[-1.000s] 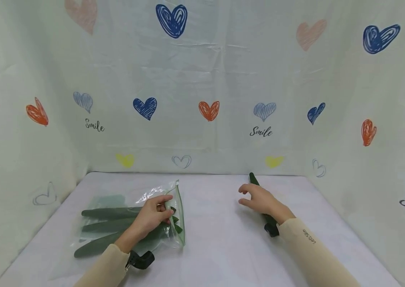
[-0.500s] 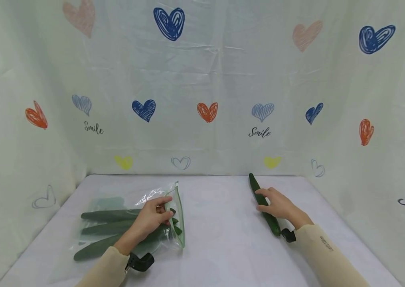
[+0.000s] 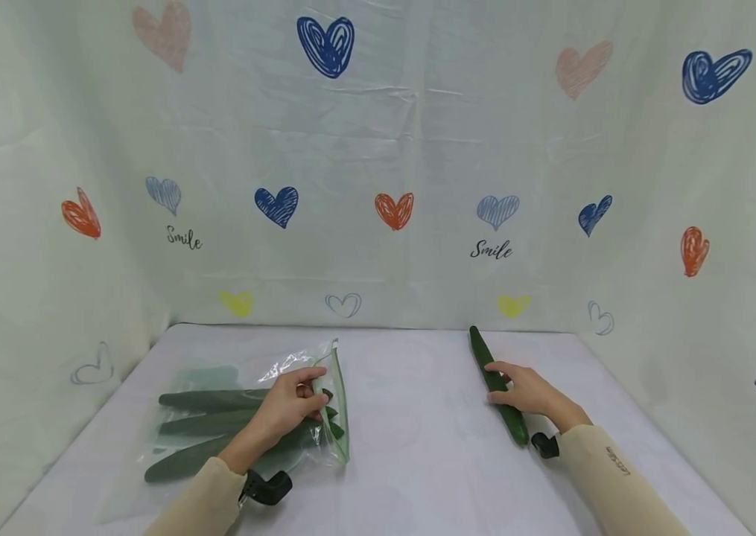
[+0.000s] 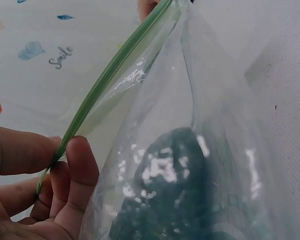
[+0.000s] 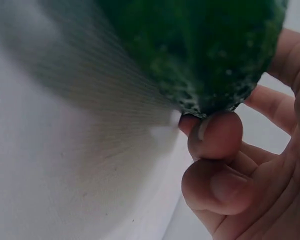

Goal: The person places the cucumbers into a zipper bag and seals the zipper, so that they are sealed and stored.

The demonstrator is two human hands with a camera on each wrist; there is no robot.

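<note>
In the head view my left hand (image 3: 287, 400) pinches the green-edged mouth of a clear zip bag (image 3: 344, 447). Several cucumbers (image 3: 210, 400) lie inside, their ends pointing at the opening; my forearm covers part of them. The left wrist view shows thumb and fingers on the green zip strip (image 4: 92, 95), which is lifted in an arc. To the right, a single dark green cucumber (image 3: 481, 350) lies slanted on the table. My right hand (image 3: 528, 391) is over its middle, thumb and fingers around it. In the right wrist view its rounded end (image 5: 205, 60) looms close above the curled fingertips.
A white cloth covers the table (image 3: 411, 447). Behind and at both sides hangs a pale curtain (image 3: 418, 164) printed with hearts and "Smile". Small dark devices (image 3: 270, 487) sit on both wrists.
My right hand has moved right and down onto the single cucumber, its fingers going from spread above it to around it. My left hand keeps its pinch on the bag, unmoved.
</note>
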